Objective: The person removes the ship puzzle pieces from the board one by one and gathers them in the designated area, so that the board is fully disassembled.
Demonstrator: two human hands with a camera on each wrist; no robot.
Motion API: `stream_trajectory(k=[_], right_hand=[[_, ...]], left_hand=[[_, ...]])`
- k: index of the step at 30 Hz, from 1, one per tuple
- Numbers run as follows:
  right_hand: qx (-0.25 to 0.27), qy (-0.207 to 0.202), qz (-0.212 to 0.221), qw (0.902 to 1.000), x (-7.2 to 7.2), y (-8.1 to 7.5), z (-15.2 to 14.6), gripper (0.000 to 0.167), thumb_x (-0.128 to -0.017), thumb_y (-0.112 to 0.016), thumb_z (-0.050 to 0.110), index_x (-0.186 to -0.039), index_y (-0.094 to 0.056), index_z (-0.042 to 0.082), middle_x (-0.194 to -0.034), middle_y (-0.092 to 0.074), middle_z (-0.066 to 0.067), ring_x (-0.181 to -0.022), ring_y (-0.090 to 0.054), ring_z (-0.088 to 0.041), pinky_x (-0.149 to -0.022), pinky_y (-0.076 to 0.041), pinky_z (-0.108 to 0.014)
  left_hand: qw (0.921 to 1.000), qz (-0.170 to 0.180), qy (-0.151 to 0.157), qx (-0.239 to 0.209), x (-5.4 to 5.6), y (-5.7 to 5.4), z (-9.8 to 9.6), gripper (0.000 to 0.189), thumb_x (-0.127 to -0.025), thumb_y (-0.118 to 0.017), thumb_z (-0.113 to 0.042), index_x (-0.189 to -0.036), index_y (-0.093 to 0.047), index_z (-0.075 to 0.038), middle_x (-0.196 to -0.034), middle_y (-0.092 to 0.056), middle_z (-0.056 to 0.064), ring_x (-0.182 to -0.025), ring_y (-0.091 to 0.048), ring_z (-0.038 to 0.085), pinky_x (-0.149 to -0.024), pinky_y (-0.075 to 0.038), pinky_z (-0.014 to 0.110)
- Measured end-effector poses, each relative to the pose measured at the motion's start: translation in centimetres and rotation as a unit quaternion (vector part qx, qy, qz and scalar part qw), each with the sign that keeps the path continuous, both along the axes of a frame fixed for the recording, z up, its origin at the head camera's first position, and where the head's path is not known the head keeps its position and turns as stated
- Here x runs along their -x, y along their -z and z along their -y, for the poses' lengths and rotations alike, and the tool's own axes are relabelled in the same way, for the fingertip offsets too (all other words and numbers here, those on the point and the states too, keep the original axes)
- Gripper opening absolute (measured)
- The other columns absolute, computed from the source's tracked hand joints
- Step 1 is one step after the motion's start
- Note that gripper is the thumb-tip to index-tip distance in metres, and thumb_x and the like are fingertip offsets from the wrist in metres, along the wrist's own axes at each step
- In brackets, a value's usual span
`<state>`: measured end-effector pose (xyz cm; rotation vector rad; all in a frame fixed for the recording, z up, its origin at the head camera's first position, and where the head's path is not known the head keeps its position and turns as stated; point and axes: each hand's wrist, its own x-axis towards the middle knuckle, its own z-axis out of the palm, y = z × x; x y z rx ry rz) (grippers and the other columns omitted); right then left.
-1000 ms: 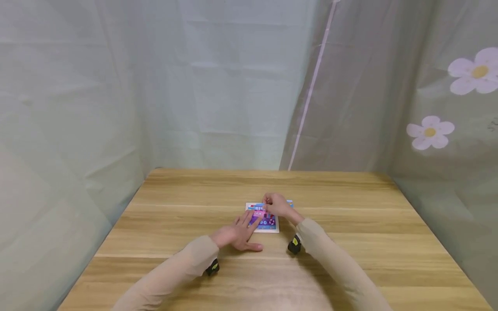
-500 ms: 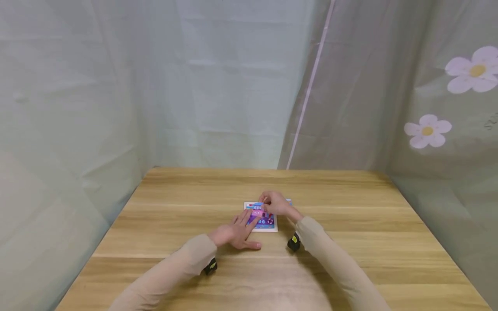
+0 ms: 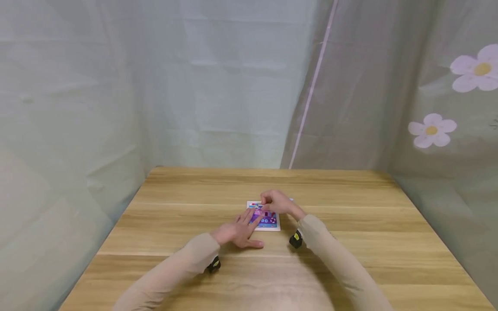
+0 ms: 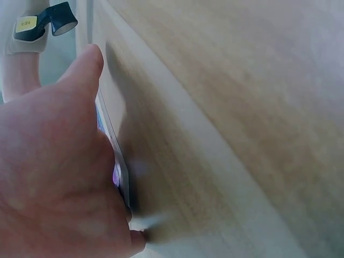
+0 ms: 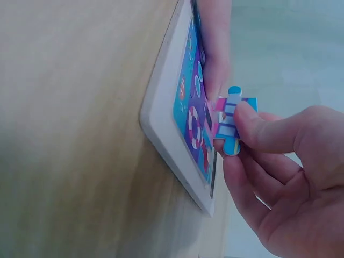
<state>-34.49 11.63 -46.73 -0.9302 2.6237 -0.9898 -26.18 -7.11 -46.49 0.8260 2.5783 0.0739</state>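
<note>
A jigsaw puzzle in a white-rimmed tray [image 3: 272, 229] lies on the table, its picture purple, pink and blue with a lifebuoy. My left hand [image 3: 243, 233] rests with straight, spread fingers over the tray's left part, thumb on the wood in front. At the tray's back right is my right hand [image 3: 277, 203]. Its thumb and fingers pinch a jigsaw piece [image 5: 228, 126], blue and pink with pale window shapes. In the right wrist view the piece stands tilted up over the puzzle, its pink edge close to the surface. The left palm [image 4: 54, 172] hides part of the tray.
A small blue-and-white edge [image 3: 291, 199] shows behind the right hand, mostly hidden. Black wrist cameras [image 3: 296, 239] hang under both sleeves, just over the wooden table [image 3: 350, 255]. Pale curtains [image 3: 233, 86] close off the back and sides.
My right hand has shifted slightly left over the tray, and less of the blue-and-white edge shows behind it. The left hand stays in place on the puzzle.
</note>
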Motion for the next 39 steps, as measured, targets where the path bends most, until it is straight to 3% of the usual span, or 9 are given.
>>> stream_trajectory(k=[4,10,13,18,25,32,39], right_hand=[[-0.013,0.021,-0.002,0.9997,-0.1,0.05,-0.03,0.023,-0.086,-0.07,0.004,-0.07,-0.054,0.009,-0.065,-0.06,0.003,-0.061,-0.049,-0.007,-0.067,-0.039,-0.022],[0.029,0.059,0.031,0.9974,-0.2,0.45,-0.03,0.018,-0.087,-0.064,-0.004,-0.076,-0.054,0.005,-0.081,-0.067,-0.008,-0.072,-0.062,-0.011,-0.066,-0.048,-0.021],[0.045,0.074,0.044,0.9953,-0.21,0.6,0.1,0.016,-0.087,-0.063,-0.006,-0.077,-0.054,0.002,-0.088,-0.068,-0.013,-0.078,-0.067,-0.015,-0.062,-0.05,-0.019],[0.056,0.09,0.056,0.9928,-0.14,0.85,0.26,0.013,-0.088,-0.061,-0.005,-0.08,-0.055,0.002,-0.089,-0.068,-0.014,-0.075,-0.066,-0.014,-0.055,-0.047,-0.016],[0.02,0.067,0.006,0.9975,-0.28,0.68,0.22,0.016,-0.089,-0.063,-0.001,-0.077,-0.054,0.005,-0.074,-0.059,-0.004,-0.062,-0.049,-0.01,-0.056,-0.04,-0.019],[-0.018,0.011,-0.067,0.9975,-0.41,0.43,0.35,0.017,-0.089,-0.062,0.0,-0.078,-0.052,0.006,-0.075,-0.056,-0.002,-0.071,-0.05,-0.012,-0.066,-0.042,-0.022],[-0.03,0.033,-0.051,0.9977,-0.37,0.71,-0.02,0.017,-0.091,-0.062,0.003,-0.078,-0.053,0.006,-0.072,-0.054,-0.001,-0.067,-0.048,-0.011,-0.063,-0.041,-0.021]], left_hand=[[1.0,-0.008,-0.002,0.005,-0.13,0.08,-0.14,0.093,-0.091,-0.046,-0.066,-0.157,-0.004,-0.014,-0.162,0.002,0.022,-0.151,0.0,0.035,-0.121,-0.016,0.051],[0.9999,-0.007,-0.008,0.009,-0.24,0.08,-0.19,0.094,-0.091,-0.046,-0.066,-0.157,-0.004,-0.015,-0.163,0.003,0.019,-0.151,0.0,0.033,-0.121,-0.016,0.05],[0.9999,-0.006,-0.005,0.009,-0.14,0.08,-0.18,0.093,-0.091,-0.046,-0.065,-0.157,-0.004,-0.015,-0.162,0.003,0.02,-0.151,0.0,0.033,-0.121,-0.016,0.05],[0.9999,-0.005,-0.004,0.011,-0.01,0.06,-0.13,0.093,-0.092,-0.047,-0.064,-0.157,-0.003,-0.015,-0.162,0.003,0.021,-0.151,0.0,0.034,-0.122,-0.016,0.049],[1.0,-0.006,0.0,0.005,0.02,0.18,0.08,0.094,-0.091,-0.046,-0.066,-0.157,-0.003,-0.015,-0.162,0.003,0.021,-0.151,0.0,0.034,-0.122,-0.015,0.05],[0.9997,-0.015,-0.003,0.021,-0.03,0.14,0.08,0.096,-0.09,-0.046,-0.068,-0.157,-0.002,-0.015,-0.163,0.003,0.02,-0.151,-0.001,0.033,-0.122,-0.016,0.049],[0.9998,-0.017,-0.003,0.013,-0.19,0.29,-0.2,0.096,-0.089,-0.047,-0.068,-0.157,-0.003,-0.015,-0.162,0.002,0.02,-0.151,-0.001,0.033,-0.121,-0.017,0.05]])
